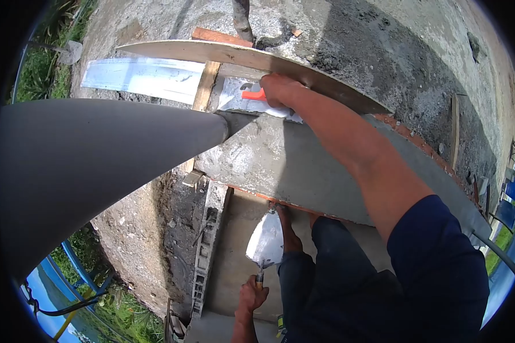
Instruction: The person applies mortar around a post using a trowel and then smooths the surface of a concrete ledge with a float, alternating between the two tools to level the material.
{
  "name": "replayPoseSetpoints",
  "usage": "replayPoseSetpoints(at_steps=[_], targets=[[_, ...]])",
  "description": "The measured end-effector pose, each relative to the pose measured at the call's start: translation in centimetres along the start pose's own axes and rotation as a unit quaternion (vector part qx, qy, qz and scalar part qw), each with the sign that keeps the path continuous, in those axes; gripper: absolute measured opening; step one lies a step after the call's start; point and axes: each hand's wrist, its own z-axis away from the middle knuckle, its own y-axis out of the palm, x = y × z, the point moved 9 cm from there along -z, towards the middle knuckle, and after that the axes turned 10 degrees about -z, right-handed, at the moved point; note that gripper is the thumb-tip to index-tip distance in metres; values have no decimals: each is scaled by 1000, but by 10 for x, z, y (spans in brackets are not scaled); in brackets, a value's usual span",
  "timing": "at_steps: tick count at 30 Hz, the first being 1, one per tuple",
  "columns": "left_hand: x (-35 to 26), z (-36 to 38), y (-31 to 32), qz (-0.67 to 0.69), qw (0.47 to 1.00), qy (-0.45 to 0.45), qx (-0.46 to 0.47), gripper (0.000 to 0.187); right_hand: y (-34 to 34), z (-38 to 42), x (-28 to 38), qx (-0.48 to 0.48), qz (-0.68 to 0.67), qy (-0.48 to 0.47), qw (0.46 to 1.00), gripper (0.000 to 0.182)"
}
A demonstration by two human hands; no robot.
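Observation:
My right hand [279, 90] is wrapped round the red handle of a flat metal float [232, 94], whose blade lies on grey mortar against the long curved board [257, 59]. Below, my left hand [253, 295] grips the handle of a pointed trowel [266, 237], its blade bare side up and lightly smeared. Between the two hands runs a band of smooth wet mortar [320, 166] with a thin reddish edge. A wooden batten [206, 86] crosses the band's left end.
A big grey pipe [109, 137] juts in from the left. Hollow blocks [210, 246] line the lower area where my feet stand. A shiny metal sheet [146, 77] lies at upper left, near a shovel blade [71, 52]. Rough ground [383, 74] extends beyond the board.

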Motion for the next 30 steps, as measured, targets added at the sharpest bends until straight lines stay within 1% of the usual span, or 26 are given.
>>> replayPoseSetpoints(at_steps=[1,3,5,8,10,11,13,14,15,17,19,21,23,24,25,27,28,29,30], targets=[[-2,3,-5,-4,1000,2,-4,40,10,10,-7,7,15,2,1000,31],[-6,7,-18,-2,1000,14,-18,40,25,35,-23,-51,3,-38,998,25],[-11,9,-35,4,998,28,-52,39,48,69,-44,-51,2,-45,998,21],[-15,-3,-56,-3,997,35,-70,38,81,125,-83,-46,7,-23,999,26],[-22,-17,-73,-8,994,66,-83,38,102,158,-116,-36,16,-25,999,31],[-26,-26,-81,-9,993,82,-89,38,110,180,-135,-28,23,-26,999,34],[-39,-52,-93,12,993,93,-75,36,115,241,-176,-6,24,-8,1000,33],[-58,-61,-101,26,990,117,-78,36,113,276,-200,-38,19,-8,999,30],[-81,-71,-108,0,993,105,-46,40,108,311,-223,-73,18,-8,997,28],[-135,-99,-102,-70,973,206,-74,42,81,381,-269,-174,-43,69,981,22],[-193,-126,-79,-73,959,271,-35,47,53,439,-292,-253,-60,143,955,21],[-254,-142,-52,-98,926,364,6,45,34,472,-293,-286,-134,214,924,24],[-299,-150,-31,-111,916,384,22,45,18,479,-266,-297,-197,224,907,28],[-317,-146,-29,-132,916,378,31,44,15,474,-252,-298,-230,227,898,30],[-329,-138,-31,-153,914,373,41,42,15,464,-238,-283,-242,212,903,31],[-330,-119,-56,-146,905,387,-103,43,18,444,-212,-255,-264,188,911,33],[-329,-104,-67,-144,892,392,-174,43,22,430,-194,-238,-292,161,912,34],[-322,-87,-84,-94,899,374,-208,42,25,414,-174,-221,-319,134,912,36],[-312,-65,-104,-45,902,356,-240,42,31,396,-153,-205,-372,116,898,39]])
